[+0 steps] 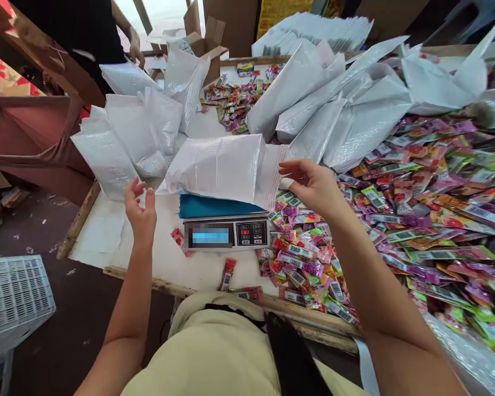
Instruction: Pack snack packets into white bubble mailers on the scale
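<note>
At the near side of the table (pixel 165 267), in front of the digital scale (pixel 251 233), a single red snack stick (pixel 227 275) and a few more lie close to the wooden edge; a brush of the body could knock them off. The scale's display (pixel 210 235) is blurred, so its figure cannot be read.

Left of the scale, the left hand (pixel 141 203) is empty, thumb and fingers spread, apart from the white bubble mailer (pixel 218 165). To the scale's right, the right hand (pixel 307 181) has its fingers loosely curled and a gap to the thumb, beside the mailer's flap (pixel 270 170); whether it touches is unclear. A stray fingertip there could skew the reading.

The mailer lies across the scale's teal platform (pixel 214 206), overhanging both sides. Its flap reaches over the packet heap (pixel 379 214) to the scale's right; propped there, it could make the weight read low, and if unsealed, contents might slip out when tilted.

Behind the scale to the left, leaning bubble mailers (pixel 119 137) could topple if bumped. Behind and right, plump mailers (pixel 289 88) crowd close and might slide against it. Farther left, a co-worker's hand (pixel 137 52) is near another mailer.
</note>
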The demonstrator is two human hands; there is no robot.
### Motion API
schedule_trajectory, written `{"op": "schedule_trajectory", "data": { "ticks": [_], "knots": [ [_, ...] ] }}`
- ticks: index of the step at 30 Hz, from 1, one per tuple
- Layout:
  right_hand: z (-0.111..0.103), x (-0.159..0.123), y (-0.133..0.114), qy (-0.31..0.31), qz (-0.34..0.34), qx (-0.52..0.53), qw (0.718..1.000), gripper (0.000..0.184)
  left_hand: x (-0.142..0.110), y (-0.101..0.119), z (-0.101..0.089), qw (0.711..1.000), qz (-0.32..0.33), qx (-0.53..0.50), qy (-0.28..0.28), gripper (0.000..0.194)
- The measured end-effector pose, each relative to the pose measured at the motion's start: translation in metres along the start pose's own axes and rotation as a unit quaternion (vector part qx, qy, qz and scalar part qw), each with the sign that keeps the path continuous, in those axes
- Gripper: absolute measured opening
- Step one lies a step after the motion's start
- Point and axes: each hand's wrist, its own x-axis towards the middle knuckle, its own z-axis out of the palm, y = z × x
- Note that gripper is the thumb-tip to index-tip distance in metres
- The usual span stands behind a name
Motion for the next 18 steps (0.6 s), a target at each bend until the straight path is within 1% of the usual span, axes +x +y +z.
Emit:
{"op": "schedule_trajectory", "data": {
  "ticks": [3,6,9,13,16,18],
  "knots": [
    [0.012,0.007,0.018,-0.039,-0.003,0.021,0.999,0.049,-0.032,0.005,-0.014,0.999,-0.036,-0.011,0.005,0.050],
    [0.023,0.020,0.027,-0.066,-0.014,0.031,0.997,0.058,-0.045,0.001,-0.017,0.997,-0.065,-0.030,0.016,0.050],
    [0.028,0.029,0.032,-0.088,-0.014,0.043,0.995,0.066,-0.043,-0.004,-0.015,0.996,-0.069,-0.052,0.019,0.050],
    [0.036,0.037,0.034,-0.102,-0.024,0.057,0.993,0.077,-0.036,-0.004,-0.011,0.995,-0.067,-0.072,0.017,0.049],
    [0.054,0.048,0.033,-0.115,-0.052,0.070,0.990,0.088,-0.036,-0.003,-0.007,0.994,-0.070,-0.083,0.015,0.049],
    [0.072,0.058,0.032,-0.126,-0.082,0.065,0.987,0.087,-0.037,-0.004,-0.005,0.993,-0.074,-0.092,0.012,0.049]
  ]
}}
